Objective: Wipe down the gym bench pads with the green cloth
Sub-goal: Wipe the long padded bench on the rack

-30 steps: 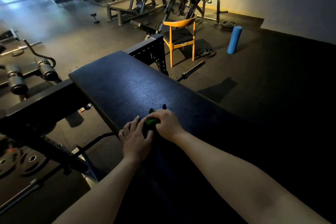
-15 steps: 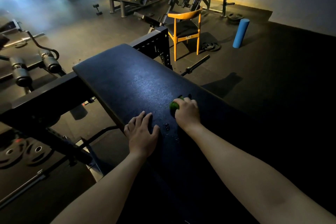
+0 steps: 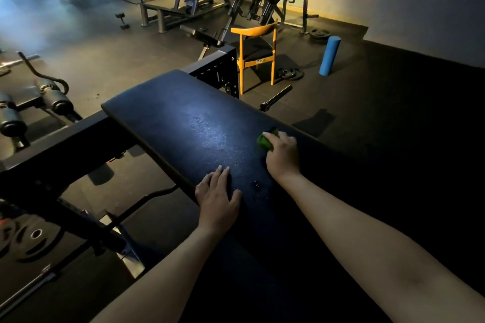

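Note:
A long black bench pad [image 3: 183,123] runs from the lower right toward the upper left, with a faint wet sheen and small droplets near its middle. My right hand [image 3: 283,157] grips a bunched green cloth [image 3: 264,141] and presses it on the pad near its right edge. Only a small part of the cloth shows past my fingers. My left hand [image 3: 219,199] rests flat on the pad at its near left edge, fingers spread, holding nothing.
The bench's black steel frame [image 3: 65,144] crosses to the left. An orange chair [image 3: 258,52], a blue foam roller [image 3: 330,55], weight plates [image 3: 290,73] and a bar [image 3: 275,98] lie on the floor beyond. Dumbbells [image 3: 55,102] sit at left, machines at the back.
My right hand has slid the green cloth away from my left hand, toward the pad's right edge and a little farther up. My left hand has stayed flat on the pad.

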Demonstrator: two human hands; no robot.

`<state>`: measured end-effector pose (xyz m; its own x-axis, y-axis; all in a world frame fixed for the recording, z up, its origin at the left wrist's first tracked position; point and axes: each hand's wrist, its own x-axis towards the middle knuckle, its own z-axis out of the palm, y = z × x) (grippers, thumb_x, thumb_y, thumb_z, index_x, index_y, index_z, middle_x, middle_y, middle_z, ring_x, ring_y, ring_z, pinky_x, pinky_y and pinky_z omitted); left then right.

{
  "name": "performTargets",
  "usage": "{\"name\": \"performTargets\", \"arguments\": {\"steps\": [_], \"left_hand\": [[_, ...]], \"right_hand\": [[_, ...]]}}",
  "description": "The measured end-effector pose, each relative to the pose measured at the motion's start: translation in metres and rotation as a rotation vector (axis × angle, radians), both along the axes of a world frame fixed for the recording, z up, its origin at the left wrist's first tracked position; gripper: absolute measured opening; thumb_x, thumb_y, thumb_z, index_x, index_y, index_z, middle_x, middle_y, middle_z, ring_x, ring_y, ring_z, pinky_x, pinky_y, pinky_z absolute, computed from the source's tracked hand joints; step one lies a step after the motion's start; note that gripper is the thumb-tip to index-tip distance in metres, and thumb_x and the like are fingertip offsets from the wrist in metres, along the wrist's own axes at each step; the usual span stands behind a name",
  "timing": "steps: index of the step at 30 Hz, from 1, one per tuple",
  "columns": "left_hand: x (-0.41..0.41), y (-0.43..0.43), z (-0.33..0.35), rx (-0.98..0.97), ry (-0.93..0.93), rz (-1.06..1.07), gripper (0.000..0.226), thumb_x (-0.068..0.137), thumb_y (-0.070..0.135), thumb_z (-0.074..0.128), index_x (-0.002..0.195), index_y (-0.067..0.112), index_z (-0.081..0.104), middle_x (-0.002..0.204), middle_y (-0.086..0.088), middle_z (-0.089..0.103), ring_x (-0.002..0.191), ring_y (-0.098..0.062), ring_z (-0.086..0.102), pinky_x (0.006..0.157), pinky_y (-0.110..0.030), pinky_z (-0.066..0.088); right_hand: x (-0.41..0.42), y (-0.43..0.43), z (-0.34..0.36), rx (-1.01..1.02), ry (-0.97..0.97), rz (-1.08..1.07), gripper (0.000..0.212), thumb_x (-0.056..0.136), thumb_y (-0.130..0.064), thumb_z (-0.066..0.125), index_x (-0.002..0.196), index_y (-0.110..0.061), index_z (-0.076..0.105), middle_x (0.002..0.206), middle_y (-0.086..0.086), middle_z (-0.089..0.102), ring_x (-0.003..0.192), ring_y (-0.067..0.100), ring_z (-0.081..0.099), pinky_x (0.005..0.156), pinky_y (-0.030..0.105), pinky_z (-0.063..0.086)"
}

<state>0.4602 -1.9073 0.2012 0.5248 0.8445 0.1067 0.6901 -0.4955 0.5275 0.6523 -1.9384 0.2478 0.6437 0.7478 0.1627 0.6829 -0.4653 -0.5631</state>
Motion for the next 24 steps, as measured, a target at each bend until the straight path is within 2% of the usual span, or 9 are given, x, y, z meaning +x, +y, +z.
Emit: {"name": "performTargets", "arguments": {"steps": [3,6,8,10,15,17,19,21,24], "left_hand": [[-0.020,0.009,-0.001,-0.029,-0.083,-0.069,0.085,0.078,0.056,0.028,0.154,0.018,0.035,0.161,0.001,0.031,0.149,-0.021,0.020,0.120,-0.028,0.004],[-0.042,0.017,-0.006,0.018,-0.071,-0.048,0.077,0.085,0.053,0.038,0.155,0.020,0.033,0.163,0.002,0.023,0.150,-0.022,0.011,0.124,-0.035,0.004],[-0.054,0.020,-0.009,0.016,-0.032,0.011,0.083,0.084,0.064,0.035,0.155,0.022,0.030,0.165,0.000,0.016,0.150,-0.020,0.006,0.124,-0.040,0.004],[-0.063,0.022,-0.011,-0.021,-0.019,0.045,0.093,0.079,0.075,0.028,0.156,0.024,0.028,0.166,-0.002,0.012,0.150,-0.021,0.005,0.123,-0.040,0.004],[-0.070,0.021,-0.015,-0.062,-0.039,0.031,0.099,0.077,0.079,0.025,0.158,0.022,0.025,0.168,-0.002,0.011,0.151,-0.021,0.006,0.122,-0.032,0.002],[-0.071,0.022,-0.012,-0.086,-0.055,0.029,0.098,0.081,0.080,0.035,0.158,0.022,0.025,0.168,-0.001,0.010,0.150,-0.017,0.004,0.122,-0.030,0.001],[-0.070,0.022,-0.011,-0.102,-0.079,0.023,0.090,0.087,0.070,0.051,0.158,0.021,0.025,0.168,0.000,0.009,0.150,-0.015,0.003,0.121,-0.028,0.001],[-0.071,0.023,-0.012,-0.103,-0.100,0.031,0.086,0.089,0.063,0.057,0.158,0.021,0.026,0.167,0.001,0.011,0.150,-0.014,0.004,0.122,-0.028,0.002],[-0.070,0.023,-0.012,-0.123,-0.107,0.041,0.087,0.089,0.061,0.060,0.158,0.020,0.026,0.167,0.000,0.011,0.151,-0.015,0.005,0.123,-0.030,0.004]], "right_hand": [[-0.023,0.008,-0.008,-0.119,0.033,0.035,0.050,0.089,-0.002,0.044,0.132,-0.021,0.062,0.134,0.011,0.053,0.115,0.033,0.044,0.101,0.034,0.035],[-0.058,0.013,-0.011,-0.079,0.041,0.093,0.045,0.086,-0.005,0.049,0.120,-0.025,0.071,0.128,0.004,0.061,0.110,0.032,0.048,0.097,0.032,0.036],[-0.078,0.015,-0.012,-0.044,0.033,0.140,0.042,0.082,-0.006,0.055,0.113,-0.027,0.075,0.120,-0.001,0.066,0.103,0.030,0.053,0.095,0.030,0.037],[-0.099,0.014,-0.014,-0.011,0.019,0.194,0.040,0.078,-0.009,0.058,0.106,-0.030,0.077,0.113,-0.005,0.069,0.098,0.027,0.055,0.093,0.029,0.038],[-0.114,0.010,-0.014,0.038,-0.017,0.374,0.037,0.079,-0.011,0.057,0.102,-0.030,0.078,0.102,-0.007,0.071,0.091,0.024,0.055,0.086,0.032,0.047],[-0.098,0.017,-0.009,0.116,-0.010,0.313,0.041,0.076,-0.009,0.054,0.104,-0.028,0.077,0.105,-0.003,0.070,0.090,0.026,0.054,0.083,0.034,0.048],[-0.079,0.026,-0.004,0.146,-0.012,0.139,0.046,0.079,-0.003,0.053,0.113,-0.025,0.074,0.114,0.002,0.067,0.098,0.030,0.052,0.087,0.036,0.046],[-0.069,0.034,-0.002,0.058,0.011,0.034,0.052,0.083,0.002,0.049,0.123,-0.023,0.069,0.124,0.006,0.062,0.109,0.033,0.049,0.093,0.036,0.042],[-0.081,0.041,-0.007,-0.082,0.026,0.042,0.049,0.088,-0.002,0.045,0.125,-0.026,0.068,0.129,0.004,0.059,0.112,0.032,0.049,0.095,0.034,0.039]]}}
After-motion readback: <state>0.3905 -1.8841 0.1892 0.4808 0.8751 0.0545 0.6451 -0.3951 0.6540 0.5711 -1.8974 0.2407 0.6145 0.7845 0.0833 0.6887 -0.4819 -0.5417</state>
